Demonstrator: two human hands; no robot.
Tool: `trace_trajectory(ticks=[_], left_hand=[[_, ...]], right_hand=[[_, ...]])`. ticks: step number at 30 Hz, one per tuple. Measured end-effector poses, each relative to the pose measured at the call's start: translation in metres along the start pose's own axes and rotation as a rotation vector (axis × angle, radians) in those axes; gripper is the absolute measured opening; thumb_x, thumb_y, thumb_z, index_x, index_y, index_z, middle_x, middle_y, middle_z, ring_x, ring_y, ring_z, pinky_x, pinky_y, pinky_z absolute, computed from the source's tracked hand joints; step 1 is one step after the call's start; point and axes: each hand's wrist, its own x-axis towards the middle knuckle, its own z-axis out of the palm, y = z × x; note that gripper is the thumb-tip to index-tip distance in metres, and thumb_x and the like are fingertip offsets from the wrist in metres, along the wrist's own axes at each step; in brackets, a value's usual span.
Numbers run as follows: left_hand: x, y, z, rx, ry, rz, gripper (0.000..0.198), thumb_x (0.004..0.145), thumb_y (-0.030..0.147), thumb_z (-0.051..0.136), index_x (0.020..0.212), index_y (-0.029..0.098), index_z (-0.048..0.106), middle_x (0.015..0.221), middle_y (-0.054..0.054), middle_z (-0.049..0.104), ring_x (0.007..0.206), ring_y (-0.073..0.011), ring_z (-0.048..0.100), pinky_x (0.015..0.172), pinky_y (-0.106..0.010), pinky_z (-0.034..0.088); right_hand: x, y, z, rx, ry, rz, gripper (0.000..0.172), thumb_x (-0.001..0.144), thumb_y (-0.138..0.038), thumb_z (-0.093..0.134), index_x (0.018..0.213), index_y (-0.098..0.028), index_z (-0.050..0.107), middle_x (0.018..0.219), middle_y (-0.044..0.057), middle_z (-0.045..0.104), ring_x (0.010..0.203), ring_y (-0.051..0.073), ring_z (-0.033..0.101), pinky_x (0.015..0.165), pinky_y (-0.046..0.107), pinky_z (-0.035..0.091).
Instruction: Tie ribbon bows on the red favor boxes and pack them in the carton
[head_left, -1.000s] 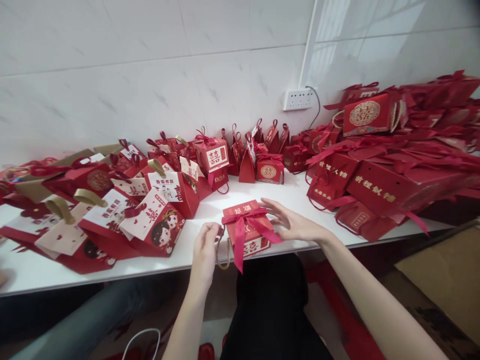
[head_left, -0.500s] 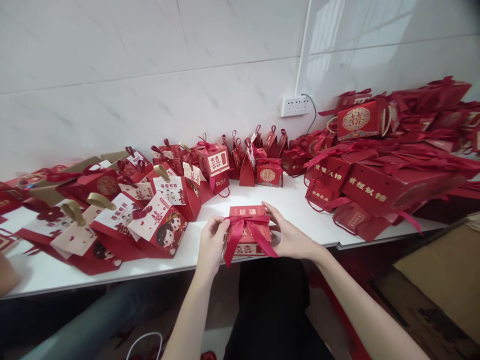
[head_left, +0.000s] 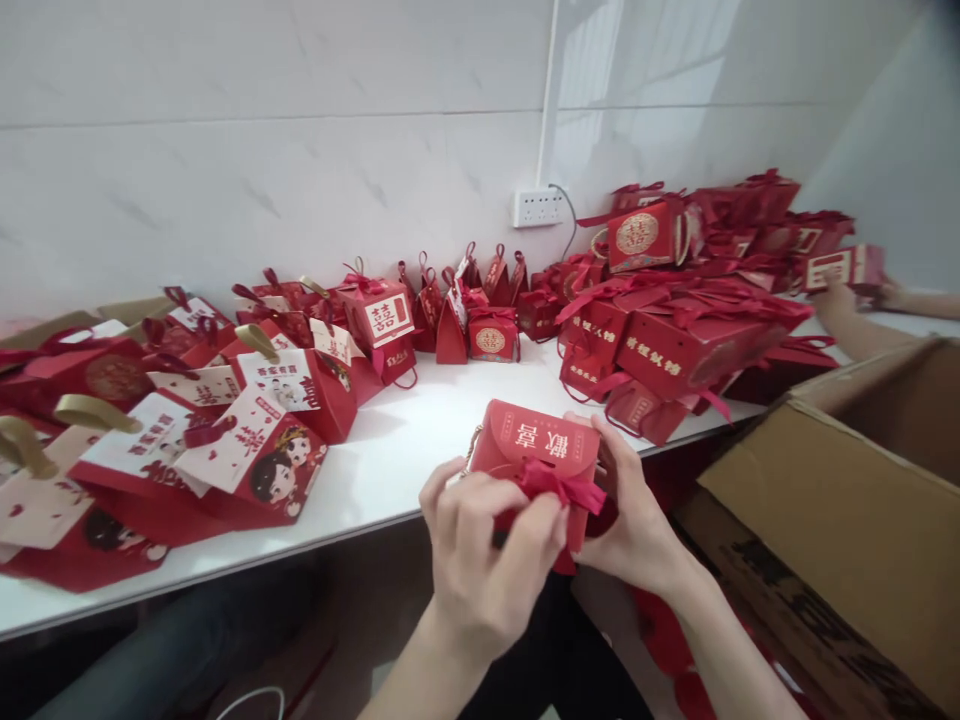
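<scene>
A small red gift box (head_left: 536, 440) with gold print and a corded handle is held at the table's front edge, tilted toward me. My right hand (head_left: 634, 520) grips its right side, thumb underneath and fingers along the edge. Across the box's front, my left hand (head_left: 491, 550) pinches the dark red ribbon bow (head_left: 551, 485) between thumb and fingers. Part of the ribbon and the box's lower front are hidden behind my left hand.
Finished-looking red and white gift boxes (head_left: 277, 455) crowd the white table (head_left: 450, 400) on the left. More red boxes (head_left: 690, 350) are piled on the right. An open cardboard carton (head_left: 832, 490) stands at lower right. Another person's hand (head_left: 840, 305) holds a box (head_left: 844, 268) at far right.
The box has come nearer and to the right, and tilted. My left hand has shifted from its left side to the ribbon. The view has turned right, bringing another person's hands into sight.
</scene>
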Motion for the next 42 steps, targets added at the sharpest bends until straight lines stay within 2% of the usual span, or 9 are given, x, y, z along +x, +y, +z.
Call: trace_trajectory(ticks=[4,10,13,18,22,25,32,37,42], left_hand=[[0.003,0.013,0.007,-0.018,0.036,0.140,0.014,0.074,0.011,0.064,0.085,0.020,0.065,0.072,-0.001,0.051,0.075,-0.0142,0.050,0.086,-0.036,0.040],[0.007,0.018,0.008,-0.113,0.037,0.107,0.015,0.074,0.015,0.066,0.086,0.022,0.063,0.069,0.000,0.050,0.072,-0.0138,0.051,0.082,-0.034,0.042],[0.010,0.013,0.010,-0.270,0.004,-0.189,0.012,0.075,0.015,0.064,0.083,0.022,0.058,0.072,0.000,0.051,0.070,-0.0133,0.050,0.071,-0.029,0.044],[0.015,0.002,0.020,-0.599,-0.262,-0.761,0.018,0.082,0.026,0.053,0.066,0.020,0.048,0.062,0.003,0.048,0.059,-0.0103,0.046,0.055,-0.022,0.038],[0.013,-0.009,0.030,-0.683,-0.316,-0.882,0.023,0.081,0.031,0.052,0.062,0.019,0.047,0.059,0.004,0.046,0.057,-0.0103,0.044,0.055,-0.021,0.036],[0.008,-0.016,0.041,-0.677,-0.300,-0.933,0.025,0.079,0.033,0.053,0.059,0.019,0.045,0.056,0.004,0.043,0.059,-0.0112,0.043,0.057,-0.021,0.036],[-0.004,0.002,0.071,-0.770,-0.513,-0.905,0.030,0.076,0.043,0.053,0.058,0.019,0.046,0.054,0.003,0.043,0.055,-0.0115,0.041,0.055,-0.022,0.035],[-0.013,0.025,0.092,-0.864,-0.676,-0.859,0.037,0.072,0.053,0.051,0.057,0.019,0.046,0.055,0.002,0.045,0.057,-0.0133,0.045,0.055,-0.023,0.037],[-0.020,0.034,0.105,-0.888,-0.827,-0.823,0.044,0.070,0.061,0.046,0.059,0.019,0.048,0.056,0.002,0.045,0.055,-0.0130,0.043,0.050,-0.022,0.034]], right_hand=[[-0.009,-0.008,-0.011,-0.055,0.070,-0.034,0.106,0.062,-0.018,0.077,0.143,-0.033,0.009,0.146,0.010,0.028,0.131,0.030,0.035,0.104,0.044,0.041],[-0.022,-0.011,-0.025,-0.125,0.131,-0.009,0.108,0.061,-0.022,0.079,0.143,-0.032,0.010,0.147,0.010,0.025,0.132,0.032,0.034,0.105,0.047,0.040],[-0.028,-0.012,-0.032,-0.117,0.156,0.021,0.110,0.060,-0.022,0.080,0.143,-0.032,0.009,0.148,0.009,0.024,0.131,0.032,0.035,0.106,0.046,0.039],[-0.035,-0.016,-0.042,-0.146,0.149,0.082,0.103,0.062,-0.020,0.078,0.142,-0.033,0.014,0.148,0.009,0.024,0.130,0.032,0.037,0.106,0.047,0.038],[-0.040,-0.019,-0.049,-0.182,0.181,0.115,0.101,0.062,-0.022,0.078,0.142,-0.031,0.017,0.147,0.011,0.027,0.129,0.031,0.038,0.106,0.046,0.038],[-0.044,-0.019,-0.062,-0.129,0.302,0.201,0.103,0.061,-0.028,0.079,0.142,-0.030,0.016,0.147,0.011,0.028,0.129,0.030,0.040,0.104,0.042,0.041],[-0.056,-0.027,-0.108,0.438,0.704,0.467,0.077,0.067,-0.066,0.060,0.131,-0.029,0.040,0.132,0.008,0.052,0.123,0.033,0.046,0.092,0.051,0.049],[-0.057,-0.047,-0.121,0.943,0.818,0.490,0.046,0.076,-0.059,0.055,0.109,-0.027,0.060,0.114,-0.001,0.065,0.112,0.022,0.056,0.099,0.046,0.044],[-0.060,-0.056,-0.125,1.194,0.839,0.505,0.042,0.073,-0.056,0.061,0.101,-0.025,0.065,0.105,-0.002,0.070,0.107,0.020,0.059,0.105,0.044,0.037]])
